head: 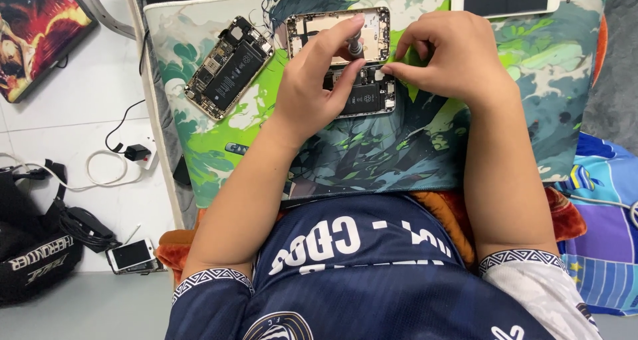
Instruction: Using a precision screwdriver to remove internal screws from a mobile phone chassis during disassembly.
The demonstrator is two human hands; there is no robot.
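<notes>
The left hand [319, 87] pinches a small screwdriver [355, 46] upright over the opened phone [345, 61] for downward pressure; the right hand [442, 57], at its 3 o'clock edge, steadies it with fingertips pinched, contents unclear.

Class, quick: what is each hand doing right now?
Left hand: closed on a small screwdriver over the opened phone.
Right hand: fingertips pinched at the phone's edge; contents cannot be told.

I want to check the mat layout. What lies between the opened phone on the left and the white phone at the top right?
In the head view, the opened phone being worked on lies between them, under both hands: left hand, right hand.
</notes>
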